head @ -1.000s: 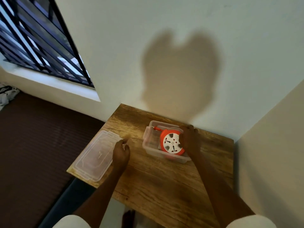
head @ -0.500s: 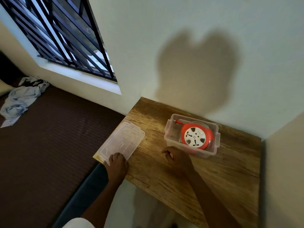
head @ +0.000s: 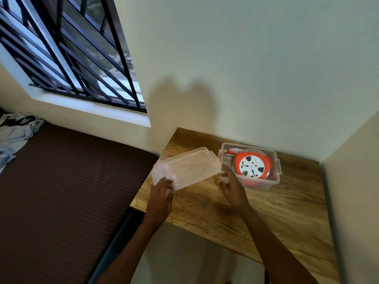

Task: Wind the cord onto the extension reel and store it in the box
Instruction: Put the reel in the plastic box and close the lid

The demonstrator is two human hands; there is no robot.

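An orange extension reel (head: 253,167) with a white socket face lies inside a clear plastic box (head: 274,177) on the wooden table (head: 266,212), near the wall. Its cord is wound on it, with the orange plug end at the box's back left. A clear plastic lid (head: 188,167) is lifted off the table, just left of the box and blurred. My left hand (head: 162,189) grips the lid's near left corner. My right hand (head: 231,185) holds the lid's right end, beside the box's left wall.
The table stands in a corner, with walls behind and to its right. Left of the table lies a dark brown mattress (head: 61,191) with crumpled cloth (head: 14,132) at its far end. A barred window (head: 67,54) is up at the left.
My left hand has picked the lid up off the table and carried it right towards the box. My right hand has come up from the table to take the lid's right end.
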